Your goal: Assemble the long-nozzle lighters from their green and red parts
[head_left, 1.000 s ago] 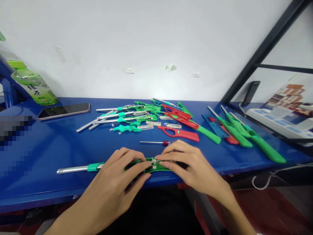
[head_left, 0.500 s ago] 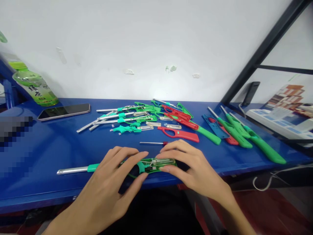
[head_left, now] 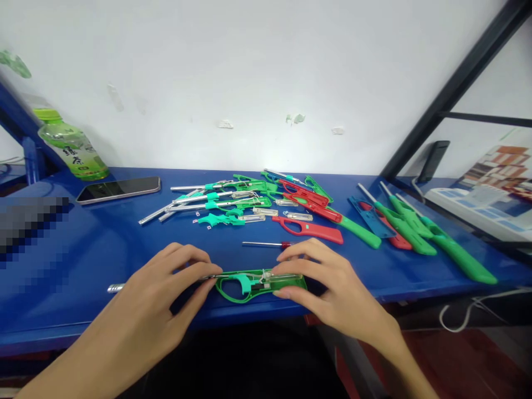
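Note:
A long-necked gas lighter (head_left: 236, 297) lies near the table's front edge, its green handle shell exposing the inside. A teal trigger (head_left: 246, 284), a thin wire and a clear fuel tank (head_left: 288, 284) show in the shell. My left hand (head_left: 166, 291) pinches the front of the lighter between thumb and fingers, hiding most of the metal tube, whose tip (head_left: 116, 288) pokes out to the left. Around the rear of the shell, my right hand (head_left: 328, 280) has its fingers above and its thumb below. A screwdriver (head_left: 266, 244) lies just beyond, its red handle partly behind the right hand.
Opened lighters (head_left: 199, 206), loose tanks (head_left: 300, 216) and red shell halves (head_left: 311, 229) lie beyond my hands. Several closed green lighters (head_left: 461, 257) are at right. A phone (head_left: 120, 189) and a tea bottle (head_left: 75, 147) are back left, before the wall.
My left hand has slid left from the trigger area to the front of the lighter, uncovering the trigger loop. My right hand stays at the rear. The view has shifted slightly.

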A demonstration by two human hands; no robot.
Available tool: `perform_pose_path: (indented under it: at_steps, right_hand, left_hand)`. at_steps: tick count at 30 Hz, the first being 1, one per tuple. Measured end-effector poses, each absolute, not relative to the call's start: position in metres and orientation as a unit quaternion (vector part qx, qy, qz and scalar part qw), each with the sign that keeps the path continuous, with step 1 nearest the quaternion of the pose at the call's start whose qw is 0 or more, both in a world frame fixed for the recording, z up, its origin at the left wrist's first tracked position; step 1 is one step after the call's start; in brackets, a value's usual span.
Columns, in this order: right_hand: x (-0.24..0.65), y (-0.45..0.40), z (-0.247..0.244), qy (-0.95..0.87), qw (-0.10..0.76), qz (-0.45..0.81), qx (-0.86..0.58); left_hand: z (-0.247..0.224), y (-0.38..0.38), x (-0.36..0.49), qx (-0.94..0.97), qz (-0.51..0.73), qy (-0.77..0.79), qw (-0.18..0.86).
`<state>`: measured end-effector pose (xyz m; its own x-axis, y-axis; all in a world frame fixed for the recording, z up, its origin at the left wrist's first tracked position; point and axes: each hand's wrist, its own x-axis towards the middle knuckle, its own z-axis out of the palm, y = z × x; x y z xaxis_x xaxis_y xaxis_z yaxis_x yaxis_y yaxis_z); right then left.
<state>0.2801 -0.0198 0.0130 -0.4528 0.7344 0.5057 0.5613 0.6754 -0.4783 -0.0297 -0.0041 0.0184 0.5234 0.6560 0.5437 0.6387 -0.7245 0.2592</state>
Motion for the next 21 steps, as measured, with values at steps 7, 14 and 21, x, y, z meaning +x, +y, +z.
perform_pose_path:
  at_steps: [7,14,21]
  right_hand:
    - [0.281,-0.02,0.012,-0.843,0.347,0.125,-0.391]
    - [0.283,-0.019,0.017,-0.82,0.389,0.113,-0.405]
    - [0.275,0.033,0.052,-0.873,0.29,0.019,-0.392]
  left_hand:
    - [0.016,-0.008,-0.042,0.866,0.293,0.404,0.016]
    - [0.014,-0.007,-0.03,0.87,0.306,0.387,-0.001]
    - [0.005,-0.002,-0.02,0.861,0.331,0.386,-0.024]
